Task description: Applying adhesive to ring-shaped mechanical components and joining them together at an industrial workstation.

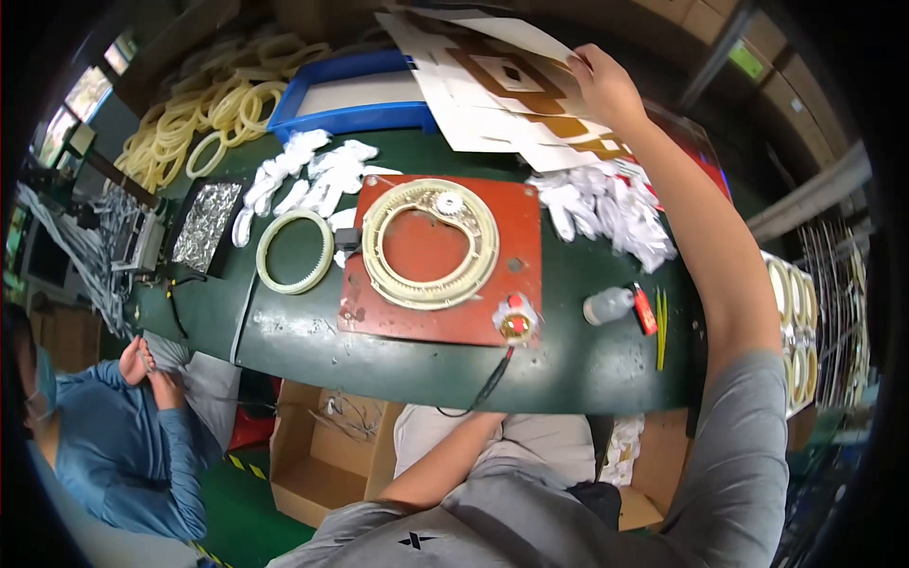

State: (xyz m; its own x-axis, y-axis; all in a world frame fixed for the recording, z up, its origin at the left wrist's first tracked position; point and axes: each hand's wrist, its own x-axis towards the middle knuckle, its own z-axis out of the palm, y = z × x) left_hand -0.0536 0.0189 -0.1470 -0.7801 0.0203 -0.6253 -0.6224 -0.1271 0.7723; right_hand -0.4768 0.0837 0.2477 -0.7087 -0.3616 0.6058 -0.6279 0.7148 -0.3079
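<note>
At white sheets (473,128), right hand (608,87) outstretched

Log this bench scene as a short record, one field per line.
Right hand: fingers closed on the edge of white-and-brown sheets
Left hand: low by the near table edge, mostly hidden; grip unclear
Centre: red board bearing a pale round frame with a white gear
Left of board: toothed ring, lying flat
Right of board: clear bottle, yellow sticks
Far side: blue tray
Nearby: co-worker in blue, lower left
</note>
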